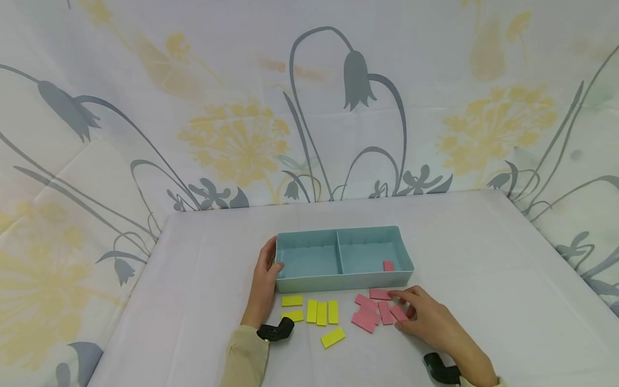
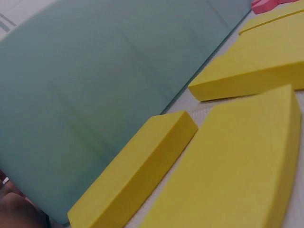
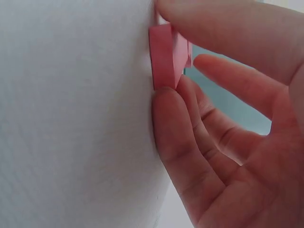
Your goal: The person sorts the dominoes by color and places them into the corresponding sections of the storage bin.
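A cloth-draped tabletop nook; whether it stood in a home or a studio could not be told

Patterned fabric (image 1: 251,75), printed with grey drooping bellflowers and yellow blooms, rose behind a white-covered table (image 1: 483,252) and along both its sides, closing it in like a booth, while black wrist devices (image 1: 276,329) suggested a recording set-up more than a kitchen or workshop

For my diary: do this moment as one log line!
left hand grips tray; right hand pinches pink block; another pink block in tray; yellow blocks outside

High head view, wrist close-ups
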Available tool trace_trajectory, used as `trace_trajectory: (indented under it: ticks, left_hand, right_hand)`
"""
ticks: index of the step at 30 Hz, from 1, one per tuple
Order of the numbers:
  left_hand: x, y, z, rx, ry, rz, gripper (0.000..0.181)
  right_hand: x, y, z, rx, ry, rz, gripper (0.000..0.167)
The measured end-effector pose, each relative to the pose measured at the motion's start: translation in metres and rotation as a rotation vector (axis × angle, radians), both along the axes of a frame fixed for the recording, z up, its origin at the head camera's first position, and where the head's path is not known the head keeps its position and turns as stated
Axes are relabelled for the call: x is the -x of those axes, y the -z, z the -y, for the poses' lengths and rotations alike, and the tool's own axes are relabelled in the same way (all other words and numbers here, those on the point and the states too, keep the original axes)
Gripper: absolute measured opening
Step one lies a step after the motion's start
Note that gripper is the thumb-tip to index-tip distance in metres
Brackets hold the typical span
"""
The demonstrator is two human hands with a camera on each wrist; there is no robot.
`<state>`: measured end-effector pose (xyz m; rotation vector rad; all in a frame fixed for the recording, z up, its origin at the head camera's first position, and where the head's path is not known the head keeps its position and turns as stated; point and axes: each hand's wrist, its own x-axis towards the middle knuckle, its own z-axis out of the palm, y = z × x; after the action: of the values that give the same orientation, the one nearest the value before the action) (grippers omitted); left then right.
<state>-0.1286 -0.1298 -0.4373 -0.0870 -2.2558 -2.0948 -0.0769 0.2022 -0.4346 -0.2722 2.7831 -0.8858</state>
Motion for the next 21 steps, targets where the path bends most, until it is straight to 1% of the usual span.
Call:
trace_trajectory:
  ticks: [5,11,17,21]
  left_hand:
    - [0.0004,0.0000,0.0002,0.002,0.003,0.001,0.054]
    - [0.0005,0.0000,0.0002,-0.001,0.004,-0.013,0.054]
    - [-0.0008,-0.0006,0.0001,-0.006,0.007,-0.017,0.054]
    - [-0.0017,-0.0011,0.0000,-0.005,0.008,-0.017,0.054]
  right_hand:
    - [-0.0004,-0.0035,0.0024,-0.005,0.024,0.013,0.047]
    - [0.0001,-0.0054,0.0049,-0.002,0.033,-0.021,0.035]
    - [0.0001,-0.0044,0.0043,-0.003,0.040,-0.017,0.031]
    - [0.0000,-0.0026,0.0031,-0.011,0.035,-0.028,0.032]
